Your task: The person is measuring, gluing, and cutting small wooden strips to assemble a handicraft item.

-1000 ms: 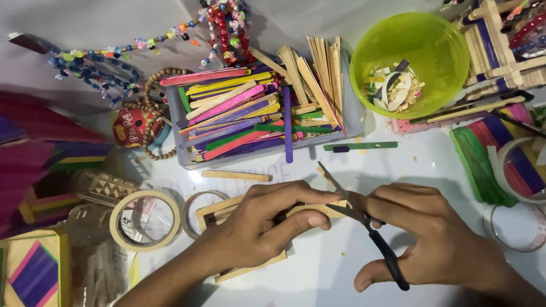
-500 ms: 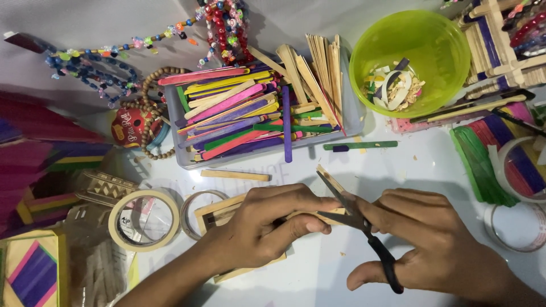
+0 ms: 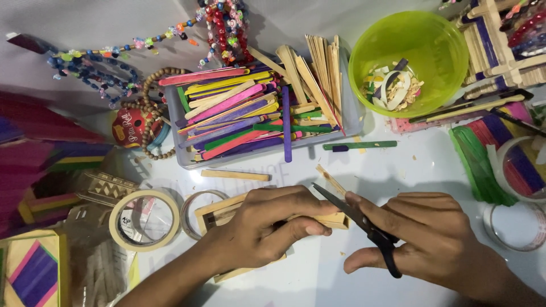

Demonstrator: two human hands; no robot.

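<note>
Wooden stick frame lies flat on the white table, mostly under the left hand; left hand curled over it, fingers and thumb pinching its right end; right hand just beside, closed around black scissors, blades parted at a thin plain stick jutting up from the frame; tape roll left of the left hand; grey tray of coloured sticks above both hands; green bowl of scraps above the right hand; bead strings far upper left.
</note>
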